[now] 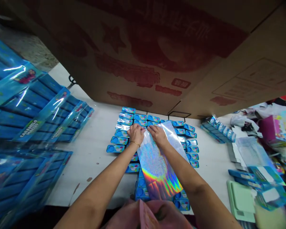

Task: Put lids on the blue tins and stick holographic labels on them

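Observation:
A shiny holographic sheet or bag (pixel 159 165), silver with a rainbow band near my body, stretches across the middle of the table. At its far left corner, my left hand (pixel 136 134) is closed with the fingers pinched on the edge. My right hand (pixel 158 135) grips the same far edge close by, fingers curled down on it. Beneath and around the sheet lie rows of small blue packs (pixel 118 148) with printed labels. The sheet covers the packs in the middle. My fingertips are partly hidden, so the exact hold is hard to see.
A large brown cardboard box (pixel 157 73) rises behind the packs. Stacked blue display boxes (pixel 38 117) fill the left side. On the right are a tray of blue packs (pixel 218 128), a pale green scale (pixel 240 200) and loose packaging. Black scissor handles (pixel 72 80) show at the back left.

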Motion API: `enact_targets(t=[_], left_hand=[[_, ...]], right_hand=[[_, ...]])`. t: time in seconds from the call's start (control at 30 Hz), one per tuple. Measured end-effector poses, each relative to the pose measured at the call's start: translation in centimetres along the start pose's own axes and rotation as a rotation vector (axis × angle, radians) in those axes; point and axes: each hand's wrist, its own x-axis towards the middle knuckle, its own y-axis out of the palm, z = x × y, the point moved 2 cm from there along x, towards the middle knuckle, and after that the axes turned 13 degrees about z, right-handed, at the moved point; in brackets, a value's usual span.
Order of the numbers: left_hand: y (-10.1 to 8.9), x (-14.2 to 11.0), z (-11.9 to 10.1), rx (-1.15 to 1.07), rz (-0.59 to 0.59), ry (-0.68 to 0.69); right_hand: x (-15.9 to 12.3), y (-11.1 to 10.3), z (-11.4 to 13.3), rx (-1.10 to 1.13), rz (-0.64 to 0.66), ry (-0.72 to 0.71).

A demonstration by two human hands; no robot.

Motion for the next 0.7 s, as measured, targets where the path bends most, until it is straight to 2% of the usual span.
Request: enact_targets(t=[0.13, 0.3, 0.53, 0.7], left_hand=[[0.2, -0.1, -0.1, -0.032, -0.036, -0.01], [0.6, -0.1, 0.2, -0.047, -0.052, 0.012], [0.8, -0.1, 0.2, -0.023, -0.055, 0.007], [0.7, -0.2, 0.1, 0.014, -0.046, 0.007]], right_hand=[[-0.7, 0.5, -0.3, -0.025, -0.018, -0.02], [-0.9, -0.5, 0.6, -0.072, 0.023, 0.024], [-1.9, -1.2, 0.9, -0.072, 0.051, -0.027], [-2.8, -2.8, 0.4, -0.1, 0.086, 0.086]])
